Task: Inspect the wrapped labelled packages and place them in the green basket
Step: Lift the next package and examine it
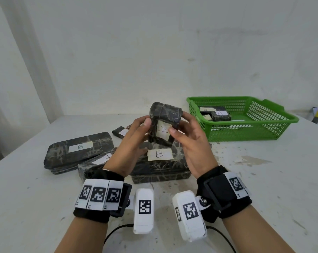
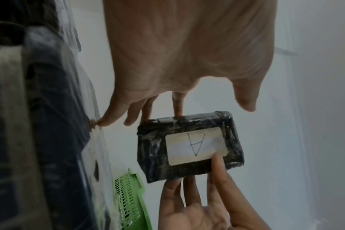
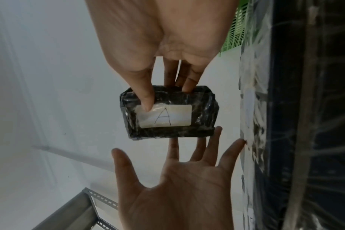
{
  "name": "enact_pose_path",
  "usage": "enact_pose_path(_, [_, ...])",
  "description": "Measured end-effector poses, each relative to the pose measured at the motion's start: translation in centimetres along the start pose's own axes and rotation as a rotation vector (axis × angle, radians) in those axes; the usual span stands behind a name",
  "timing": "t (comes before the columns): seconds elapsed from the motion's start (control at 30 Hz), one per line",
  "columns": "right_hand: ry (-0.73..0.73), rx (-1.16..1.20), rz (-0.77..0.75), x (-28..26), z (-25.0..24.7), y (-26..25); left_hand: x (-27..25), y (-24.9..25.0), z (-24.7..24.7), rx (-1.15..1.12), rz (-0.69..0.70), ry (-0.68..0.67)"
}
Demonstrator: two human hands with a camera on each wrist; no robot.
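- The white, scuffed and stained table (image 1: pixel 264 179) carries everything, set against a pale wall.
- The green plastic lattice basket (image 1: pixel 264 128) stands at the table's far right, well apart from both hands; inside lie two small dark wrapped packages (image 1: pixel 215 114), one with a label reading "A".
- Three large, flat, black film-wrapped packages with white paper labels marked "B" (image 1: pixel 159 162) lie on the table under and to the left of the hands; a smaller dark one (image 1: pixel 119 132) lies behind the left hand, partly hidden.
- The small black block-shaped package wrapped in glossy crinkled film (image 1: pixel 164 123) is held upright above the large packages, between the two hands, its white label marked "A" facing the person.
- The right hand (image 1: pixel 189 143) pinches it, thumb on the label edge and fingers curled behind.
- The left hand (image 1: pixel 130 143) touches its other side with fingertips; the fingers are mostly straight and spread, the thumb near the top corner.
- Black wristbands with white coded tags (image 1: pixel 99 196) circle both wrists.
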State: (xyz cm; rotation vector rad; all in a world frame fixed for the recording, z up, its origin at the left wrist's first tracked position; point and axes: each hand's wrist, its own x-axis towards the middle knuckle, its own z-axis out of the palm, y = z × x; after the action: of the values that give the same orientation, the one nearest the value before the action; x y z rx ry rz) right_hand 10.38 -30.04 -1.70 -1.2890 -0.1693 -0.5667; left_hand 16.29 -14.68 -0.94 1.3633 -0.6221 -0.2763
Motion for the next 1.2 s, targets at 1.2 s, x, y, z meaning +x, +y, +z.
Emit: enact_pose_path(1.2, [0.013,0.005,0.109,-0.38,0.79,-0.38,-0.29,-0.15,0.78,-0.088,0.079,0.013])
